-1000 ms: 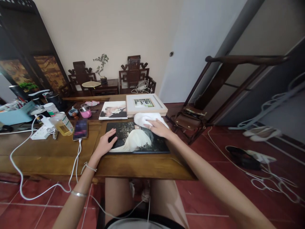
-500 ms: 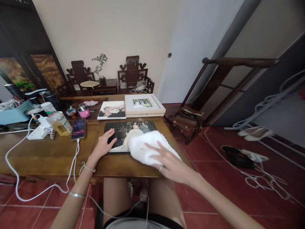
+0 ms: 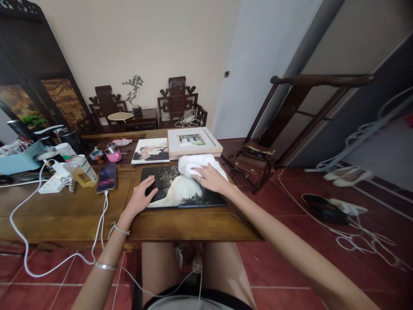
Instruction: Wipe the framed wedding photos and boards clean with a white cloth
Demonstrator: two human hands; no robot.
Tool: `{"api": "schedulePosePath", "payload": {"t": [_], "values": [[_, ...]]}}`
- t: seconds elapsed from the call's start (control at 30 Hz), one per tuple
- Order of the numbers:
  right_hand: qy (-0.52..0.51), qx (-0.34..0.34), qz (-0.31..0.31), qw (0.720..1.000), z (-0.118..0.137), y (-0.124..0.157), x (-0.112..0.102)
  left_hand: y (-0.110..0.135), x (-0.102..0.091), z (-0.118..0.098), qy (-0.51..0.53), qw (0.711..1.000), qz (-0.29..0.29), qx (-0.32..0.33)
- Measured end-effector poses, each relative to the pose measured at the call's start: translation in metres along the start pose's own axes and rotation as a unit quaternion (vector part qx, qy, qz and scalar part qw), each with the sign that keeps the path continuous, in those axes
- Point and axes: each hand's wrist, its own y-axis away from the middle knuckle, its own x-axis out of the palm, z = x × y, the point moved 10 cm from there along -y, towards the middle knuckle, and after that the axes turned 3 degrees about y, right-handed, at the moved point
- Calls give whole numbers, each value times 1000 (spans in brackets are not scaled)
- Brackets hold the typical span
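Observation:
A dark wedding photo panel (image 3: 176,191) lies flat on the wooden table (image 3: 193,226) in front of me. My left hand (image 3: 142,194) rests on its left edge with the fingers spread. Near the panel's upper right, my right hand (image 3: 211,180) grips a bunched white towel (image 3: 189,163) and presses it against the surface. The towel hides the top right part of the picture, and some of my right fingers are sunk in its folds.
Behind the panel lie a white-edged photo (image 3: 150,150) and a boxed picture frame (image 3: 209,140). To the left are a phone (image 3: 106,176) on a cable, a bottle of yellow liquid (image 3: 82,171), a power strip (image 3: 51,181) and a pink cup (image 3: 113,153).
My right hand has pushed the towel away from me, from the panel's lower right to its upper right, baring the lower part. My left hand stays put.

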Motion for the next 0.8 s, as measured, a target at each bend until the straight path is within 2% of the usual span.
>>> {"api": "schedulePosePath", "payload": {"t": [0.23,0.3,0.37,0.47,0.63,0.7,0.8], "values": [[-34,-79,32,996,73,106,-15,1,1,4,-3,1000,-2,-10],[-46,-92,48,994,85,127,-17,1,2,5,-5,1000,2,-13],[-49,-93,54,993,88,134,-17,2,2,6,-4,1000,3,-12],[-42,-75,38,996,74,116,-15,2,2,5,-1,1000,4,-10],[-37,-58,4,998,28,43,-8,3,2,4,6,1000,10,-7],[-32,-31,4,999,7,14,-4,3,3,6,9,1000,14,-10],[-23,6,3,1000,-15,-14,-2,2,4,7,11,1000,17,-15]]}}
